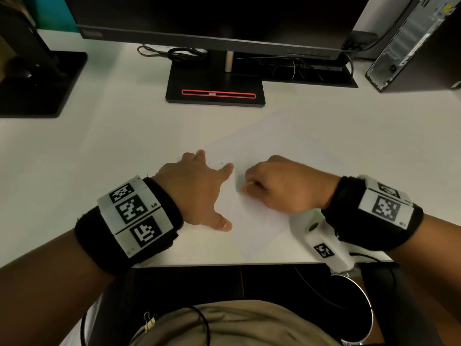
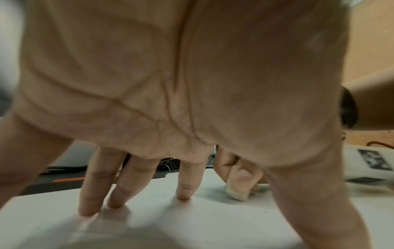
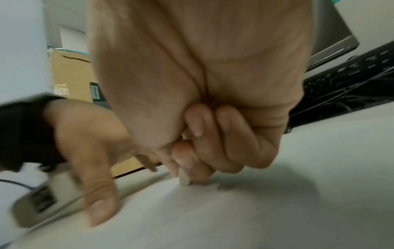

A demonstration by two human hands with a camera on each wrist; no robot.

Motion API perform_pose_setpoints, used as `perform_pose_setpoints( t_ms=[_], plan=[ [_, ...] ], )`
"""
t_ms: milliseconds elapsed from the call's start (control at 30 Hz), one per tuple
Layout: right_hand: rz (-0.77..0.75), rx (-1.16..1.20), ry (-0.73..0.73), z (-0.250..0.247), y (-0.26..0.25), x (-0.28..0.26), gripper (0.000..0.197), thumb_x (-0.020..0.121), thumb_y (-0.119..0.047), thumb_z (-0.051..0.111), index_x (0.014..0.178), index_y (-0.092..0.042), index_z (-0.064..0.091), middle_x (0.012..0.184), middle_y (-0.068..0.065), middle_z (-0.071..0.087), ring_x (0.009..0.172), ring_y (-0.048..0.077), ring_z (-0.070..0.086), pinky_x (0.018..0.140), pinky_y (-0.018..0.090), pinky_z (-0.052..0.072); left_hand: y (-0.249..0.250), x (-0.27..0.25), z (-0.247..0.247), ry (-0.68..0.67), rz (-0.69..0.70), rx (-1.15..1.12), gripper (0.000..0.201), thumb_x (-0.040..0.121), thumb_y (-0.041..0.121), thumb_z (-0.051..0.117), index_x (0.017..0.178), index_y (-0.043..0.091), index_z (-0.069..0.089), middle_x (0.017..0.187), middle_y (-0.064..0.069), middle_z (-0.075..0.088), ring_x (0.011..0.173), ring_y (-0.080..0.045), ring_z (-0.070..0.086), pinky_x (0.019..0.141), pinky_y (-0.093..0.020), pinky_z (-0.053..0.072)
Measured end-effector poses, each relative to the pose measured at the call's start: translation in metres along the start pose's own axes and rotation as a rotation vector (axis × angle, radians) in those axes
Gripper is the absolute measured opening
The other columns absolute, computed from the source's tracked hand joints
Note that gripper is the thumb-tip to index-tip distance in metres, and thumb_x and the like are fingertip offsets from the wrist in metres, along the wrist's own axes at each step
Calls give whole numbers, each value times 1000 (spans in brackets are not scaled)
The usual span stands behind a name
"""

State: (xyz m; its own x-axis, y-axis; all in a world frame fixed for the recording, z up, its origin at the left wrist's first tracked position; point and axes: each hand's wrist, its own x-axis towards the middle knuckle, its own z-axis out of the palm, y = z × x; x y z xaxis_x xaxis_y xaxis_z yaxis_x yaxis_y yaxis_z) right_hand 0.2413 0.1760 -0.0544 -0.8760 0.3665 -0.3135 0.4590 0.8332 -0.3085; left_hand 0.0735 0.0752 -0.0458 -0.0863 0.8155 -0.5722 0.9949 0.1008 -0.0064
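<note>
A white sheet of paper point(image 1: 274, 146) lies slanted on the white desk point(image 1: 99, 151), with faint pencil marks on it. My left hand point(image 1: 199, 188) presses it down near its left edge, fingers point(image 2: 183, 187) spread and straight, tips on the sheet. To the right, my right hand point(image 1: 279, 186) is curled into a fist. It pinches a small whitish eraser point(image 3: 183, 178) between thumb and fingers. The eraser point(image 2: 236, 193) tip touches the paper just right of the left index finger. Most of the eraser is hidden inside the fist.
A monitor point(image 1: 212, 18) on a black base point(image 1: 215, 91) stands at the back centre, with a keyboard point(image 1: 306, 71) and cables behind. A PC tower point(image 1: 419, 43) stands back right, another black stand point(image 1: 37, 83) back left. The desk's front edge point(image 1: 224, 263) runs just below my wrists.
</note>
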Motion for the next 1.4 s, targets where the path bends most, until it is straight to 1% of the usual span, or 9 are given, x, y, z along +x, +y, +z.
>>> perform_pose_setpoints(
  t_ms=[167,300,467,633,767,833,1000,1167,1400],
  plan=[
    [-26,56,-112,2,-4,-7,46,105,-40,45,69,-13,52,58,-2,51,55,9,47,58,18,36,0,1,1,1,6,4,119,69,83,61,155,42,-12,163,-20,-4,149,-34,7,109,-50,36],
    [50,24,32,-1,12,-3,43,104,-35,45,74,-5,54,66,3,55,60,11,47,68,31,38,0,1,0,-4,1,2,119,69,83,60,154,42,-13,163,-19,-6,150,-34,6,111,-51,35],
    [-26,67,-104,6,-4,-13,44,104,-39,46,71,-11,53,62,-1,54,57,10,48,59,20,35,-1,1,1,0,6,2,120,69,83,60,155,41,-12,163,-21,-5,149,-34,8,110,-51,36],
    [117,54,-7,-7,22,-7,45,103,-40,45,73,-8,54,70,2,57,66,15,51,70,32,40,2,0,0,-9,-2,3,119,71,83,59,155,40,-13,163,-20,-6,150,-34,5,109,-52,36],
    [-14,53,-115,4,0,-13,44,104,-39,46,70,-11,52,61,-3,52,59,11,47,63,25,38,1,1,0,-9,0,4,120,70,83,60,154,41,-13,163,-20,-6,150,-34,6,110,-51,36],
    [29,65,-134,-4,7,-11,46,104,-41,47,63,-18,47,58,-4,48,57,10,45,61,23,35,0,0,0,-13,3,5,119,70,83,60,154,41,-13,163,-20,-6,150,-33,6,109,-51,37],
    [167,7,-17,-14,29,-2,43,104,-41,44,71,-14,51,71,-8,49,75,20,50,71,32,38,2,0,-1,-17,-7,7,118,71,83,59,154,41,-13,163,-20,-7,150,-34,6,109,-53,38],
    [50,74,-186,-6,5,-10,46,104,-43,47,63,-22,47,60,-6,50,59,9,47,64,26,38,1,1,0,-16,-6,12,119,70,83,59,154,41,-13,163,-20,-6,150,-34,6,109,-53,37],
    [195,24,47,-14,37,6,48,104,-41,43,79,-2,58,82,12,66,76,28,60,69,37,46,2,0,-1,-23,-8,11,118,70,83,59,154,41,-14,163,-19,-7,150,-33,5,108,-53,38]
  ],
)
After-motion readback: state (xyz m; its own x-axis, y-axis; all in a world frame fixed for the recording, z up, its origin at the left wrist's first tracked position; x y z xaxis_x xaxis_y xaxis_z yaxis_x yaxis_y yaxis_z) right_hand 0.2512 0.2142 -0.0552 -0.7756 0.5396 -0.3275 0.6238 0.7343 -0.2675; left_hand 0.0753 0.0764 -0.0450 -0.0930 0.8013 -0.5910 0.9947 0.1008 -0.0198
